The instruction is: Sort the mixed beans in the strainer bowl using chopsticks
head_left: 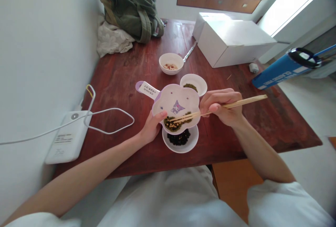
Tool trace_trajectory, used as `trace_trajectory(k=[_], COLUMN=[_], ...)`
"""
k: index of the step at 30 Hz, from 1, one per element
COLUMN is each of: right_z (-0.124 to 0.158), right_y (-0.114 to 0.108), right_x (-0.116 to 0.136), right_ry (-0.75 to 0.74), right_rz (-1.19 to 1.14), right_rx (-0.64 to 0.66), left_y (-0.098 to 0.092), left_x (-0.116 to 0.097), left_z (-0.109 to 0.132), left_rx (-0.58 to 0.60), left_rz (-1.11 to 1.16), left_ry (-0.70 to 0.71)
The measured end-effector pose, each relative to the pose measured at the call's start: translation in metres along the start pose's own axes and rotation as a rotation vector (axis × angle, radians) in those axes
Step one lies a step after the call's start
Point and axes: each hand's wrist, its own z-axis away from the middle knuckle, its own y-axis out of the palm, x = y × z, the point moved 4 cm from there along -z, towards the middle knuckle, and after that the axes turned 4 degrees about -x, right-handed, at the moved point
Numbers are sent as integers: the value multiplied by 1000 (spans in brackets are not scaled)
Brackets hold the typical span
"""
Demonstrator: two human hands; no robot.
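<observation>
My left hand (152,127) grips the near left rim of a lilac flower-shaped bowl (176,105) with a cartoon print, tilted towards me and holding mixed green and yellow beans (173,123). My right hand (222,108) is closed on a pair of wooden chopsticks (236,104), their tips down among the beans in that bowl. Just under the lilac bowl sits a white bowl of black beans (181,139). Behind it are a small white bowl of green beans (193,84) and a white bowl of pale beans (171,63).
A dark red wooden table (126,80) stands against a white wall. A white power bank (68,136) with a looped cable lies at the left edge. A green bag (131,6) on cloth and a white box (231,40) sit at the back. A blue bottle (283,69) lies at the right.
</observation>
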Motion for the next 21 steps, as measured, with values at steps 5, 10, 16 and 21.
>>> trace_trajectory(k=[5,10,16,21], right_z=[18,22,35,38], right_y=[-3,-5,-17,-2], right_x=[-6,-15,-32,-29], right_ry=[-77,-38,95,5], right_rz=[-94,-113,-188,-79], right_rx=[-63,19,-234,-174], left_y=[-1,0,-5,-6], left_x=[1,0,2,2], left_z=[-1,1,1,1], left_rx=[1,-3,-35,-28], left_rz=[-3,5,-29,-41], left_ry=[19,19,3,-1])
